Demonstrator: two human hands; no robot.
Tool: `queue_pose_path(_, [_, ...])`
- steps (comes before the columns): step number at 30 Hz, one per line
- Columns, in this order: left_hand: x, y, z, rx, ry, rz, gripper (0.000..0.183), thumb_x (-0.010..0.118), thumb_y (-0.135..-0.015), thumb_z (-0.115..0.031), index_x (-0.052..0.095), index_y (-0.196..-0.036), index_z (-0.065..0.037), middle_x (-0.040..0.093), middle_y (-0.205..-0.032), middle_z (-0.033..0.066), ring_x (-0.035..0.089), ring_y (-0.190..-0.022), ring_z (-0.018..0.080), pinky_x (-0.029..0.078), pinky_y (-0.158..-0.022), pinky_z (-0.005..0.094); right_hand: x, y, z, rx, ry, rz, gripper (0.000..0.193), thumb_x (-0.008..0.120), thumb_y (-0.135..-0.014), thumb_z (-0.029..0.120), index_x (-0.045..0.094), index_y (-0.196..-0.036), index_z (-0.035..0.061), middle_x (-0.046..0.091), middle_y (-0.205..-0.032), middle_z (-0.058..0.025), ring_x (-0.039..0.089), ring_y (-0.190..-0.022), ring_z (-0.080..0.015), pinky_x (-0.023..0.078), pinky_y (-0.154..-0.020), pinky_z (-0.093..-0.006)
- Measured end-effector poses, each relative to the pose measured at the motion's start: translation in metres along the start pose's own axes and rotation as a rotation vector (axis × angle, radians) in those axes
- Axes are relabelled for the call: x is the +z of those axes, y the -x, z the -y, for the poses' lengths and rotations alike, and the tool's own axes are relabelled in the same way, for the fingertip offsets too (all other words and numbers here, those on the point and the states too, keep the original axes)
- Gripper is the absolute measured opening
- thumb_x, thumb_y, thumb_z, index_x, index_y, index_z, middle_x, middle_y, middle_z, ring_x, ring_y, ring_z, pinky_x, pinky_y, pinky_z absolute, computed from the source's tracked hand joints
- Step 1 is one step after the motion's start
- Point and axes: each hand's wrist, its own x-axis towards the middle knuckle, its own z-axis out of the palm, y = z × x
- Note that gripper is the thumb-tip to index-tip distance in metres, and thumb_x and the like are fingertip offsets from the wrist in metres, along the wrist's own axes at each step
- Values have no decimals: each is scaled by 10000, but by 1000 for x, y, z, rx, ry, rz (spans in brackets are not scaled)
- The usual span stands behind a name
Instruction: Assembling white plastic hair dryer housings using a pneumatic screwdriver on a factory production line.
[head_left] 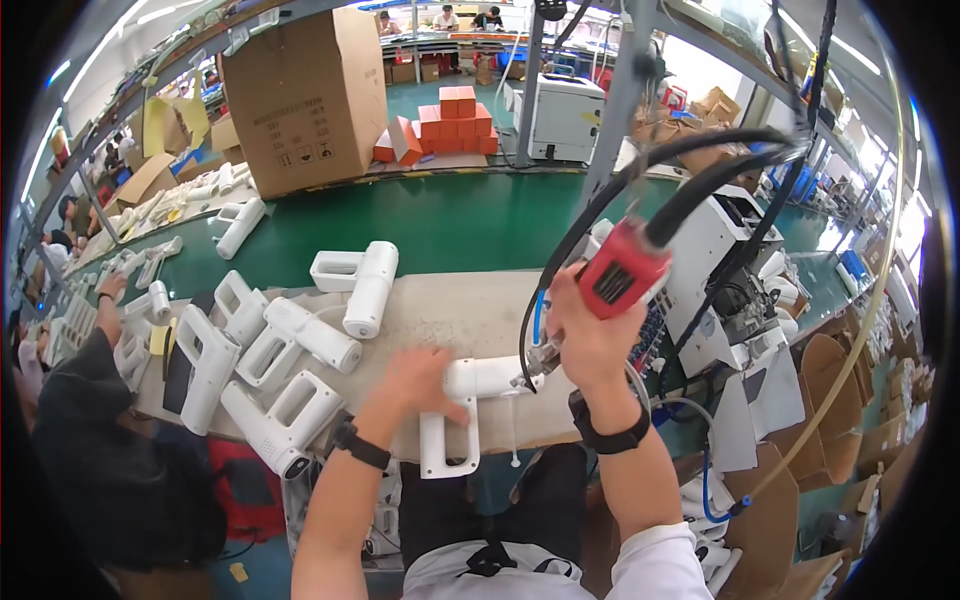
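Observation:
My left hand [420,385] presses down on a white plastic housing with a loop handle [452,420], lying at the near edge of the worktable [470,310]. My right hand [590,335] grips a red powered screwdriver [622,270] with thick black hoses rising from it. Its metal tip [530,372] meets the right end of the white housing. Both wrists wear black bands.
Several more white housings [290,350] lie on the table to the left, one pair [360,280] further back. A green conveyor belt [450,220] runs behind, with a large cardboard box [300,95]. Another person [90,420] sits at the left. A white machine [725,290] stands at the right.

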Motion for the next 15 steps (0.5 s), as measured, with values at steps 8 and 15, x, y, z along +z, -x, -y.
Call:
queue_pose_path(8, [-14, -1, -22, -142, 70, 114, 761, 832, -506, -535, 595, -1024, -30, 631, -1026, 156, 601, -1020, 316, 485, -871, 411, 56, -17, -28, -90, 37, 66, 135, 666, -872, 105, 602, -792, 18, 559, -574, -8, 510, -443, -74, 378, -414, -218])
queue_pose_path(15, [-10, -4, -14, -156, 71, 180, 844, 824, -500, -557, 578, -1078, 5, 621, -1047, 148, 592, -1042, 305, 483, -889, 399, 71, -21, -63, -57, 46, 65, 166, 665, -879, 129, 592, -778, 19, 552, -561, -4, 508, -436, -75, 373, -410, -221])
